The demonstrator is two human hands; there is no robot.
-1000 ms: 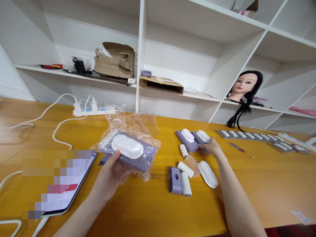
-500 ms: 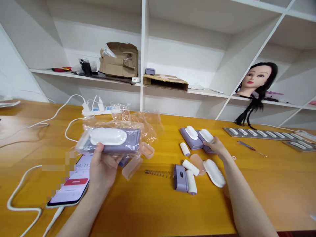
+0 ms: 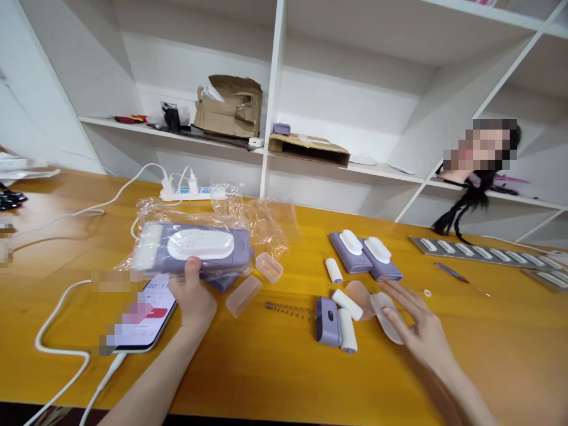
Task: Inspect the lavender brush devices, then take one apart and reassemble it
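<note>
In my left hand [image 3: 195, 302] is a purple device [image 3: 202, 247] with a white oval panel, still wrapped in a clear plastic bag [image 3: 155, 208]. My thumb presses on its near side, and the hand is closed around it. My right hand [image 3: 423, 328] is open, fingers stretched out and apart, over a pale oval cover [image 3: 390, 324]; whether it touches the cover I cannot tell. Just beyond its fingertips lie two purple devices with white oval tops, a nearer one [image 3: 382, 263] and a farther one [image 3: 349, 251].
White rollers [image 3: 333, 270], a purple end piece [image 3: 327, 321], a spring [image 3: 288, 309] and translucent caps [image 3: 244, 296] lie mid-table. A phone [image 3: 153, 319] with its cable is at left. Behind stand a power strip [image 3: 190, 194] and shelves; a screwdriver [image 3: 452, 272] lies right.
My right hand has let go of the right-hand purple device and drawn back toward the oval cover. My left hand has turned the bagged device so more of its pale end shows.
</note>
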